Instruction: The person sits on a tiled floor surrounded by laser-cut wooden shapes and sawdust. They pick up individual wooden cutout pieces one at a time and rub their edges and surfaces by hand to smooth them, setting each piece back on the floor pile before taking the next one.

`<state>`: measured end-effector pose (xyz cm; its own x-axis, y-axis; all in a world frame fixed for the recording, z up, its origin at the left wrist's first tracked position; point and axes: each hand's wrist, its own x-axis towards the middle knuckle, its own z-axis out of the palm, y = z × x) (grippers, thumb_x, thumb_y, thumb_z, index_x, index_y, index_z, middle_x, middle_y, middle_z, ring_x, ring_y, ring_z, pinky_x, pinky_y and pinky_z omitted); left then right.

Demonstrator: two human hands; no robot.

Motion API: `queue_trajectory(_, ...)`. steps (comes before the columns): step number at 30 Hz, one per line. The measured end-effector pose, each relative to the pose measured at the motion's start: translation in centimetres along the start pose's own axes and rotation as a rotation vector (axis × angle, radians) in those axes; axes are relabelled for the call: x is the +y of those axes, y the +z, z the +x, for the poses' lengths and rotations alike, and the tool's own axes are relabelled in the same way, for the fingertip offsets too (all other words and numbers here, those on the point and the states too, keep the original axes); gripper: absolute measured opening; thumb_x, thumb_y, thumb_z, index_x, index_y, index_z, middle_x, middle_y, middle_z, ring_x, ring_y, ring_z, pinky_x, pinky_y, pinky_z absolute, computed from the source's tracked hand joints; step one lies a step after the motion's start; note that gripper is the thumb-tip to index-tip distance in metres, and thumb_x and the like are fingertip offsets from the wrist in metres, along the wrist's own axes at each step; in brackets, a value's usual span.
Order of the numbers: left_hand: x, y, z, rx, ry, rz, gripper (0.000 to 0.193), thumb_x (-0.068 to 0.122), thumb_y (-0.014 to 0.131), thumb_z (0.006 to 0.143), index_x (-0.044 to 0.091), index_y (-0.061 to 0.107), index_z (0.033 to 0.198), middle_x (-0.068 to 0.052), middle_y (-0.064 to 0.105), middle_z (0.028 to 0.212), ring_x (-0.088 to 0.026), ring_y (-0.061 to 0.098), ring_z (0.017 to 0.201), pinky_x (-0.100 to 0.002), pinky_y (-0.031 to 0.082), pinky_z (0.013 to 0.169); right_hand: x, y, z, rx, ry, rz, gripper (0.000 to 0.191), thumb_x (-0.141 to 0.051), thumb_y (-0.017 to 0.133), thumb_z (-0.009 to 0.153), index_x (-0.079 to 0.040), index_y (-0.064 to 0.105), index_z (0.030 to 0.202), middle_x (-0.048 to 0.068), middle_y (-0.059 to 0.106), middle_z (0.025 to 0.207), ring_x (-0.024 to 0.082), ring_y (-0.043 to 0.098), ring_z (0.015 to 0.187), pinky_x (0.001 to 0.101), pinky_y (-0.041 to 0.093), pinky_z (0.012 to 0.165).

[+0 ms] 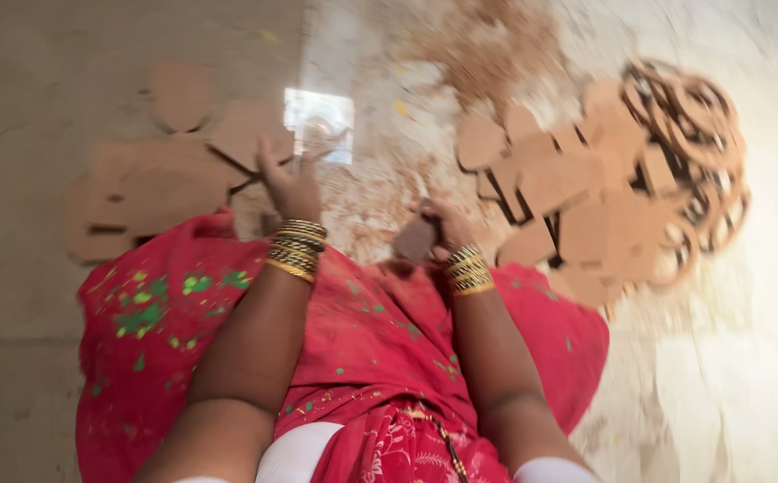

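Head view: a small clear plastic packet, square and shiny, is seen on the floor just beyond the left hand. The floor is pale and dusted with brown powder. The hands are kept apart. A small dark brown flat piece is gripped in the right hand above the red cloth. Brown cut-out shapes are piled to the right, others to the left.

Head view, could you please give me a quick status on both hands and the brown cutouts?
Left hand reaching to a flat cutout, grip unclear. Right hand holding a small brown piece. Loose cutout pile right; picture blurred.
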<state>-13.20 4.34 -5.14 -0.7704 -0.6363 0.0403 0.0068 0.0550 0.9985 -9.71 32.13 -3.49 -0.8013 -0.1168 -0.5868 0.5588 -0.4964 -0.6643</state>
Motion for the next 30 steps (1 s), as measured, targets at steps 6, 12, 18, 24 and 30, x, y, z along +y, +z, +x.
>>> queue_trajectory(6,2.2,0.5,-1.0,-0.125,-0.139,-0.322,0.072,0.005,0.068,0.090,-0.004,0.035,0.153,-0.021,0.040,0.160,-0.029,0.042,0.148,-0.037,0.037,0.119,-1.3,-0.9,0.8,0.174,-0.310,-0.733,0.059,-0.021,0.076,0.081,0.000,0.054,0.132,0.020,0.064,0.108,0.029,0.067,0.094,0.0425,0.062,0.082)
queue_trajectory(12,2.1,0.5,-1.5,-0.203,-0.204,-0.155,0.065,0.012,0.069,0.090,-0.005,0.043,0.147,-0.020,0.046,0.151,-0.029,0.054,0.136,-0.036,0.046,0.113,-12.4,-4.9,0.4,0.819,-0.243,-1.585,0.055,-0.041,0.070,0.095,-0.008,0.060,0.137,0.025,0.070,0.126,0.036,0.067,0.117,0.0439,0.054,0.102)
queue_trajectory(18,0.8,1.5,-2.2,-0.223,0.003,0.118,0.066,0.018,0.075,0.089,-0.007,0.048,0.145,-0.024,0.046,0.150,-0.037,0.043,0.141,-0.044,0.034,0.119,-14.2,-8.5,-2.3,1.006,-0.254,-0.701,0.042,-0.019,0.073,0.087,-0.001,0.058,0.121,0.023,0.070,0.103,0.032,0.065,0.086,0.0424,0.051,0.072)
queue_trajectory(24,1.2,1.6,-2.3,-0.233,0.011,0.138,0.067,0.018,0.076,0.085,-0.004,0.050,0.144,-0.023,0.048,0.148,-0.036,0.045,0.140,-0.044,0.035,0.118,-13.4,-8.6,-0.6,1.058,-0.363,-0.342,0.028,0.002,0.075,0.079,0.010,0.064,0.103,0.022,0.069,0.080,0.028,0.064,0.056,0.0405,0.047,0.043)
queue_trajectory(30,1.3,1.7,-2.2,-0.277,-0.032,0.129,0.069,0.022,0.074,0.084,-0.001,0.050,0.144,-0.021,0.051,0.146,-0.035,0.046,0.139,-0.042,0.036,0.118,-14.0,-9.2,-1.2,1.040,-0.269,-0.141,0.019,-0.007,0.076,0.086,0.009,0.069,0.095,0.015,0.071,0.081,0.021,0.067,0.063,0.0335,0.054,0.048)
